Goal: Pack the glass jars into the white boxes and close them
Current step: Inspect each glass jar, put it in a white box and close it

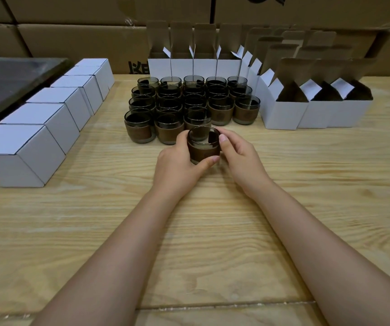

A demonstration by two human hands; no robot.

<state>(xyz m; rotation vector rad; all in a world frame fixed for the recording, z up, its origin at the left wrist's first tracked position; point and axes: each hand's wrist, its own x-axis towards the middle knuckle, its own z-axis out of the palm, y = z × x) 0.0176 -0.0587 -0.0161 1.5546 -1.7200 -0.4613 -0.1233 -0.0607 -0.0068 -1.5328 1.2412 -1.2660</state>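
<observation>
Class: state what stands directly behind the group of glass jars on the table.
A row of open white boxes, flaps raised, stands behind the glass jars. Brown cartons are stacked behind those. The boxes' front walls hide whatever lies inside.

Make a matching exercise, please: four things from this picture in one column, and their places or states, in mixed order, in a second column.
1. held jar
2. closed white boxes
3. open white boxes
4. brown cartons

a. in a row on the left
b. stacked at the back
c. gripped by the left hand and right hand
d. flaps standing up

Pairs: 1-c, 2-a, 3-d, 4-b
</observation>
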